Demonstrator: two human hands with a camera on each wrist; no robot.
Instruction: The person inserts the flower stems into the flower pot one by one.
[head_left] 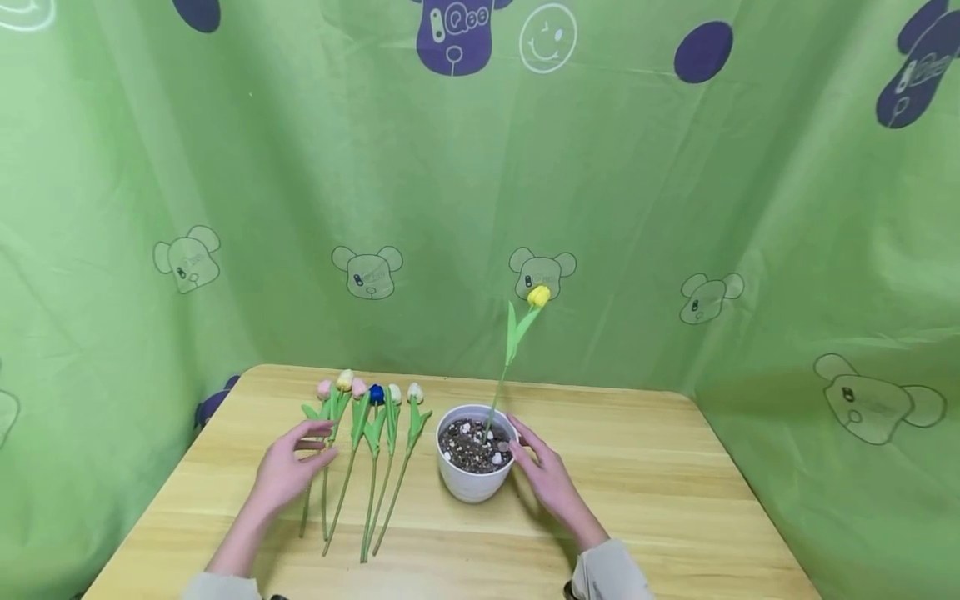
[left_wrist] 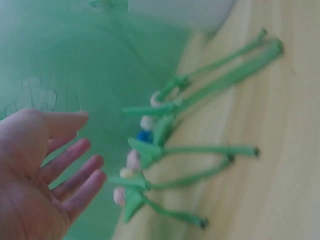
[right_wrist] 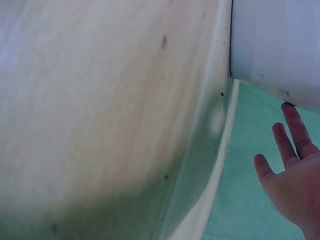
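Observation:
My left hand point(head_left: 288, 468) is held over the left end of a row of artificial tulips, its fingers loosely bent and nothing between them. In the left wrist view, that hand point(left_wrist: 47, 172) appears beside the flower heads. The row has pink, cream and white tulips point(head_left: 416, 392) and a blue tulip point(head_left: 377, 395), all lying with stems toward me. To their right stands a white pot point(head_left: 474, 487) filled with dark soil point(head_left: 467, 450). A yellow tulip point(head_left: 538, 296) rises from the soil, leaning right. Extended fingers of my right hand point(head_left: 549, 482) rest against the pot's right side.
Everything is on a light wooden table point(head_left: 637, 492) with rounded far corners. A green curtain point(head_left: 450, 167) with bear prints hangs behind the table and along both sides.

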